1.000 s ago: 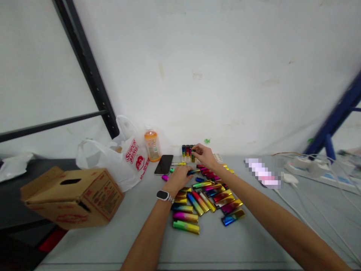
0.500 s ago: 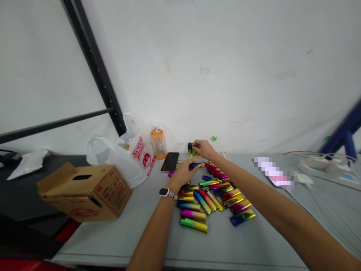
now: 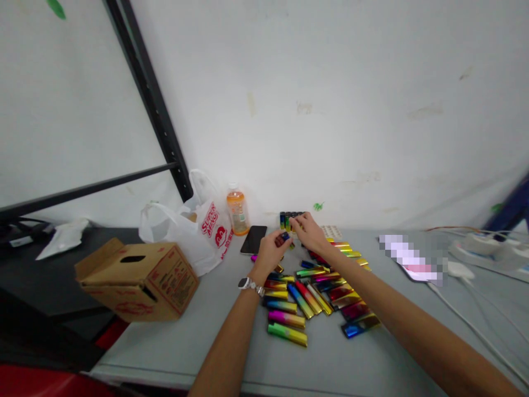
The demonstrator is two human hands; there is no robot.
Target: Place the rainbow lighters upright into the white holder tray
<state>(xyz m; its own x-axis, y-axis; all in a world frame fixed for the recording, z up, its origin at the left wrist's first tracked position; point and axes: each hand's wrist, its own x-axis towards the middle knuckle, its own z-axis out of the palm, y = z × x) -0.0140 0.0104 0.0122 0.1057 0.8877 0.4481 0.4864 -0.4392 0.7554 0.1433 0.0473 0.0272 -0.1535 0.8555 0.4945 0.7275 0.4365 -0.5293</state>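
Observation:
Many shiny lighters in mixed colours lie on the grey table; a green and yellow lighter (image 3: pixel 287 334) is nearest its front edge. My left hand (image 3: pixel 273 249), with a watch (image 3: pixel 244 283) on the wrist, is closed on a dark-ended lighter (image 3: pixel 285 236). My right hand (image 3: pixel 308 230) is just right of it, fingers bent together beside a row of upright lighters (image 3: pixel 285 220) near the wall. What its fingertips hold, if anything, is hidden. Behind that hand lies a pale dotted sheet (image 3: pixel 331 232).
Left of the hands are a black phone (image 3: pixel 253 240), an orange bottle (image 3: pixel 237 212), a white plastic bag (image 3: pixel 198 237) and a cardboard box (image 3: pixel 140 281). On the right are a lit phone (image 3: pixel 409 259), white cables and a power strip (image 3: pixel 487 251).
My right hand has moved down and right from the left end of the upright row, closer to my left hand. The lighter in my left hand is now tilted up. The view has shifted slightly.

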